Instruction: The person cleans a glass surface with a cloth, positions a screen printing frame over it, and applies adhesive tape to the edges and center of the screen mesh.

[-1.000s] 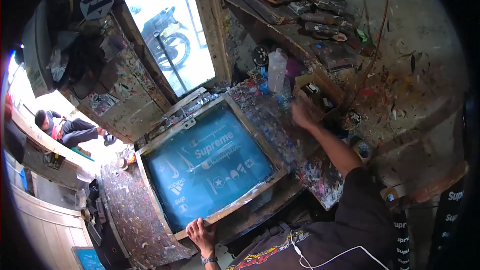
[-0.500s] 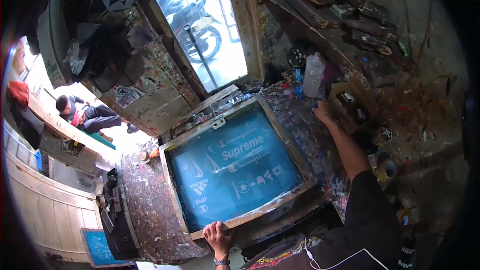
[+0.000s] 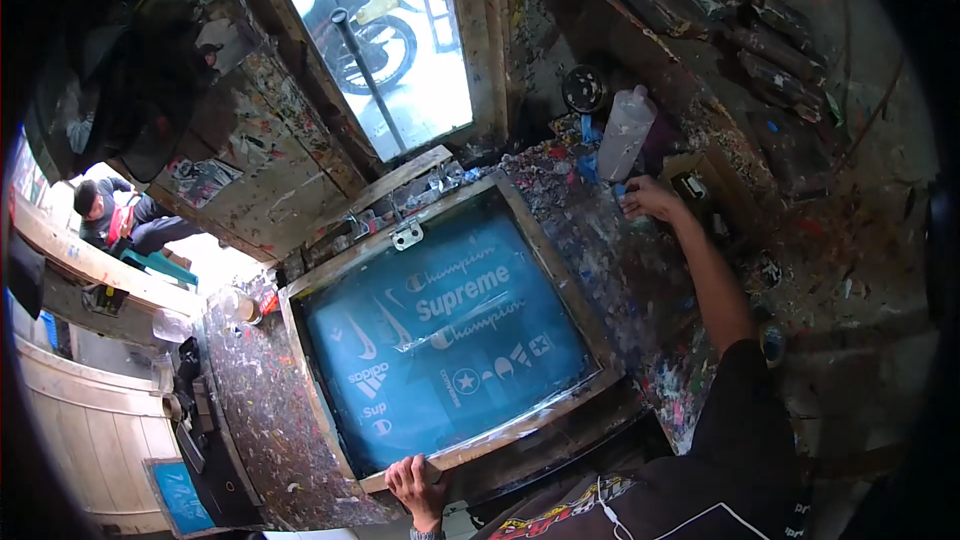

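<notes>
In front of me a screen printing frame [image 3: 468, 455] lies on the worktable, a wooden border around blue mesh with pale logo stencils. A metal hinge clamp [image 3: 407, 234] sits at its far edge. My left hand [image 3: 416, 488] is closed over the frame's near wooden bar, close to the left corner. Out to the right, beyond the frame, my right hand [image 3: 652, 200] is closed, its fingertips pinching a small blue piece [image 3: 621, 190] whose kind I cannot make out. Just past these fingers a translucent plastic bottle [image 3: 627, 135] stands on the table, leaning slightly in the picture.
Ink-spattered worktable [image 3: 265, 410] surrounds the frame. On the right are a cardboard box [image 3: 725, 185] and a round black lid-like object [image 3: 584, 89]. A small tub [image 3: 243, 308] stands at left. A person [image 3: 125, 220] sits outside the left opening; a motorcycle [image 3: 370, 40] is beyond the doorway.
My view has shifted, so the frame appears lower and further left. My right hand has turned slightly, with the blue piece showing more plainly at its fingertips. The left hand keeps its hold.
</notes>
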A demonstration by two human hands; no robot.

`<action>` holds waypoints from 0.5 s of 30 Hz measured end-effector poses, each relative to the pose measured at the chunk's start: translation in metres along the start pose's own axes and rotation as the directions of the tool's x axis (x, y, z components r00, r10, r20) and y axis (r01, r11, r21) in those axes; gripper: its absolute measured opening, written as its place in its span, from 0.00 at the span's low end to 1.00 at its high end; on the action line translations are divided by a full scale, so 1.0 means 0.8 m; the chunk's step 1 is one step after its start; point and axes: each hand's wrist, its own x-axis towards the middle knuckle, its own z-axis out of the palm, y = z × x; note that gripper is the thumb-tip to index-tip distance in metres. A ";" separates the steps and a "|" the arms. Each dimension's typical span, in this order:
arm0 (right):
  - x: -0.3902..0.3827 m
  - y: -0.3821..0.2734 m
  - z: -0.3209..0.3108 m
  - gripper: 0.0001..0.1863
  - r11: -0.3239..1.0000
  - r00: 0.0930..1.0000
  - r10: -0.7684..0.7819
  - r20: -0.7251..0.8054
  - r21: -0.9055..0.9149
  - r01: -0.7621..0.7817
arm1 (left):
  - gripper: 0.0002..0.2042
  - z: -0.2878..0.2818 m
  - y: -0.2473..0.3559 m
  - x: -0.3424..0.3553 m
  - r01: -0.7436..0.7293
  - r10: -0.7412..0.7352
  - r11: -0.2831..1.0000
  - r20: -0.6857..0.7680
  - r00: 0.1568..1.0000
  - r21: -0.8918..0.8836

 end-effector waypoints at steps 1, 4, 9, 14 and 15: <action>0.005 0.000 0.001 0.22 1.000 1.000 0.008 -0.001 -0.002 -0.008 | 0.26 0.001 0.000 0.001 0.001 -0.001 1.000 0.000 1.000 -0.003; 0.020 0.007 0.000 0.22 0.984 0.997 -0.047 0.068 -0.169 0.058 | 0.26 0.007 -0.006 -0.002 0.008 -0.009 1.000 0.015 1.000 0.009; 0.021 0.004 0.000 0.15 0.906 0.976 -0.059 0.208 -0.399 0.140 | 0.27 0.009 -0.010 -0.005 0.013 -0.014 0.999 0.036 0.999 0.035; 0.020 0.012 0.000 0.12 0.847 0.975 -0.103 0.196 -0.497 0.189 | 0.29 0.017 -0.019 -0.021 0.007 -0.009 0.999 0.047 0.999 0.049; 0.017 0.014 0.003 0.12 0.837 0.978 -0.113 0.174 -0.513 0.188 | 0.29 0.017 -0.019 -0.021 0.001 -0.003 0.998 0.042 0.999 0.062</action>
